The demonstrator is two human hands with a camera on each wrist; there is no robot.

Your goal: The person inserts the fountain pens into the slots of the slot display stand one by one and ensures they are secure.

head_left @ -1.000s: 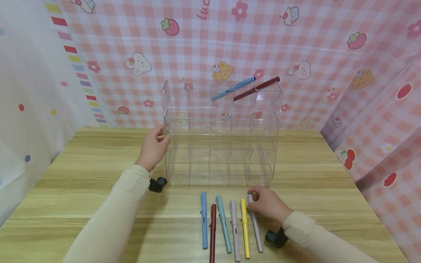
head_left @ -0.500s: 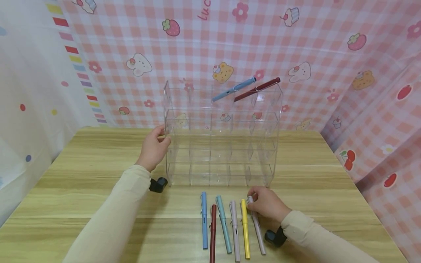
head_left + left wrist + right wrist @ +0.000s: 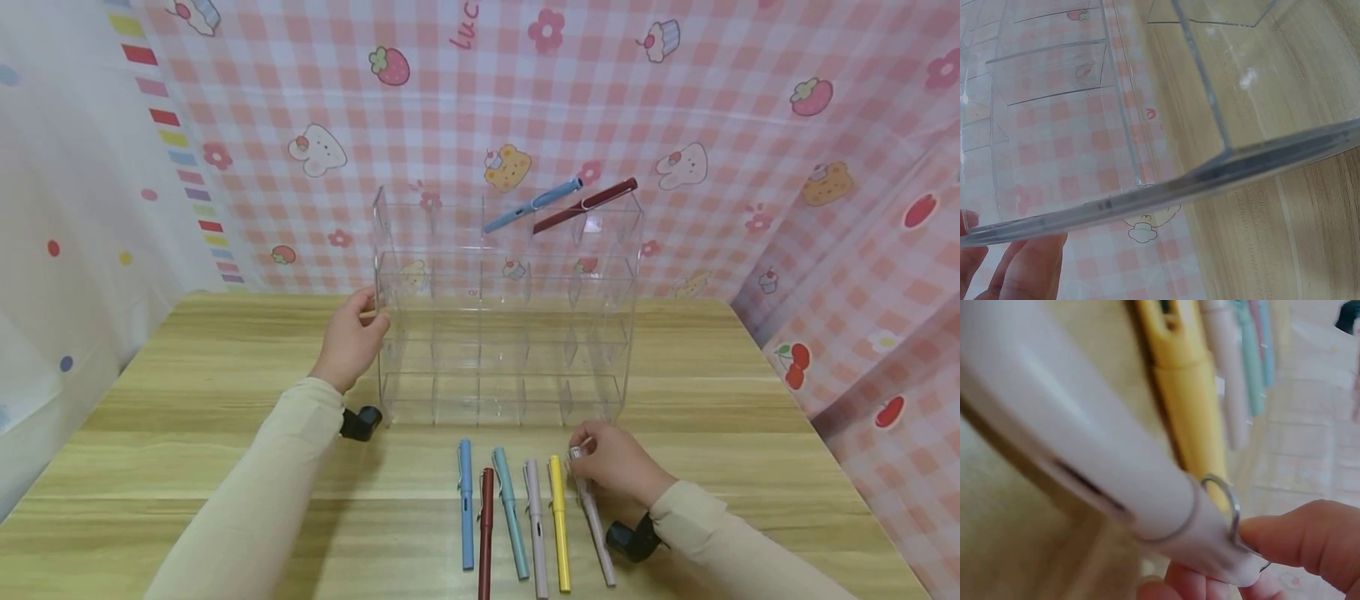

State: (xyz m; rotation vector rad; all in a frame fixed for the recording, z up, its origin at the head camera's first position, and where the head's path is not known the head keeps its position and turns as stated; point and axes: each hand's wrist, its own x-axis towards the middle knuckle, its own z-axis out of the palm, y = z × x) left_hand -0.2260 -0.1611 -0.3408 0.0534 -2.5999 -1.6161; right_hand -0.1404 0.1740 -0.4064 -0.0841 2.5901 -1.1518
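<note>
On the wooden table [image 3: 225,375], the clear organizer [image 3: 506,333] holds two pens [image 3: 558,204].

On my wooden desk [image 3: 187,400], just left of the yellow plastic pen [image 3: 558,521], I see a pale pink pen [image 3: 535,525], then a teal pen [image 3: 510,510], a dark red pen [image 3: 486,533] and a light blue pen [image 3: 466,503], farthest left.

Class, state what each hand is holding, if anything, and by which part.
The right hand pinches the pale pink pen at its clip end. The left hand grips the clear acrylic organizer by its left edge.
</note>
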